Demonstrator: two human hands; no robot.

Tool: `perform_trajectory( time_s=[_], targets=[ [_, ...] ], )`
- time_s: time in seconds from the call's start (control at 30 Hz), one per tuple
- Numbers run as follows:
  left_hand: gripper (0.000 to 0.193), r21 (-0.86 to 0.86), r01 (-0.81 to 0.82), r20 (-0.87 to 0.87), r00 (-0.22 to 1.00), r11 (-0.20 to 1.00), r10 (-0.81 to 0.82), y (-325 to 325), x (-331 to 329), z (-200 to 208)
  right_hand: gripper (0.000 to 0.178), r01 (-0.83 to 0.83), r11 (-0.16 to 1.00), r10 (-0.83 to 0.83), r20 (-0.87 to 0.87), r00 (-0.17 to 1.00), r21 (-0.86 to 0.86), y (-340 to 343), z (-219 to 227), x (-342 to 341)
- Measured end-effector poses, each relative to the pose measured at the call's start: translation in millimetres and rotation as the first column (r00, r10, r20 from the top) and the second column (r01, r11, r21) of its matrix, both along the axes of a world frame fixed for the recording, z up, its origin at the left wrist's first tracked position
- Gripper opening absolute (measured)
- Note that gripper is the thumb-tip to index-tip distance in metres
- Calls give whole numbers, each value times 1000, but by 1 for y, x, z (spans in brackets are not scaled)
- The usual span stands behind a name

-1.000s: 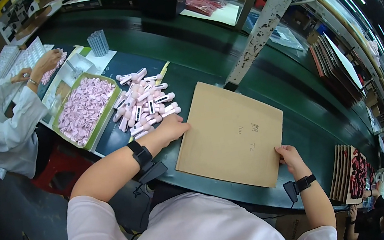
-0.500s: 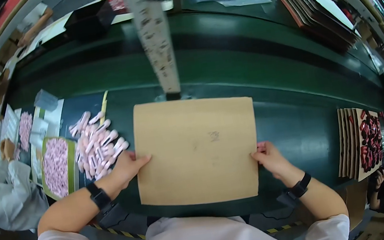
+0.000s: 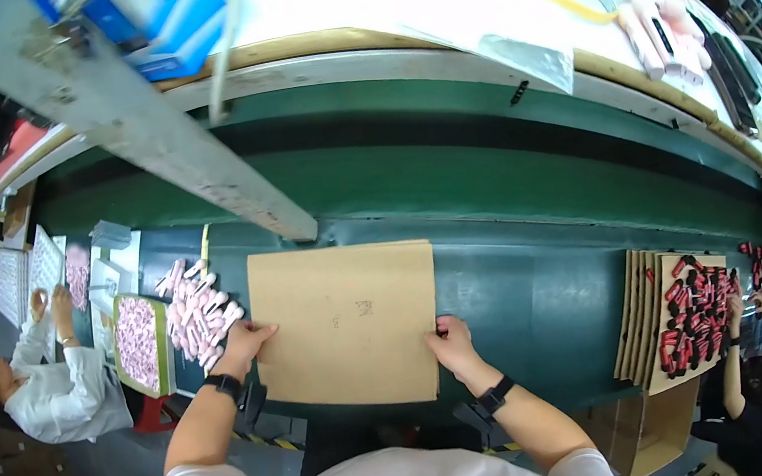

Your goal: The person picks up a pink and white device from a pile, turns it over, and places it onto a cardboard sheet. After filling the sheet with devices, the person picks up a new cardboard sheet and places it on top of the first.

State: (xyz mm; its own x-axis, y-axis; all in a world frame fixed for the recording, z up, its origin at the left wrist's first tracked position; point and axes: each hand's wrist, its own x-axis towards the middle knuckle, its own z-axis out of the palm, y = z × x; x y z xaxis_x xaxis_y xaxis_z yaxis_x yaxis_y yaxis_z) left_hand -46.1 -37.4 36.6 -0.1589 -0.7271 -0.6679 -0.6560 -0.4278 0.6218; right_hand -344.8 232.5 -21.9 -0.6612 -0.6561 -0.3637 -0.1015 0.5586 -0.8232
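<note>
A rectangular brown cardboard sheet (image 3: pixel 348 329) with faint marks lies level in front of me, at the green work surface. My left hand (image 3: pixel 244 348) is closed on its left edge, thumb on top and the other fingers partly hidden. On the opposite edge my right hand (image 3: pixel 453 343) pinches the sheet near its lower right corner. Just beyond my left hand lies a loose heap of pink, rod-like pieces with pale and dark parts (image 3: pixel 195 309). I cannot make out their exact kind.
A green-rimmed tray (image 3: pixel 161 347) of small pink-purple pieces stands left, near a seated person in white (image 3: pixel 64 392). Stacked cardboard layers (image 3: pixel 628 318) bearing red-and-black pieces (image 3: pixel 691 312) stand right, near people in dark clothing. A pale post (image 3: pixel 187 160) and a raised shelf (image 3: pixel 348 39) lie ahead.
The view has shifted, bringing the raised shelf into sight and placing the cardboard sheet farther left in the picture. Both hands keep hold of its side edges.
</note>
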Motion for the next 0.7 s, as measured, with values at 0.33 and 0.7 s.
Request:
perform_trajectory(
  time_s=[0.33, 0.7],
  targets=[
    [39, -215, 258, 138, 963, 942, -232, -1, -3, -55, 55, 187, 884, -76, -263, 962, 428, -41, 36, 5],
    [29, -394, 145, -62, 981, 908, -183, 5, -19, -34, 67, 376, 808, -358, -129, 925, 454, -40, 57, 20]
  ],
)
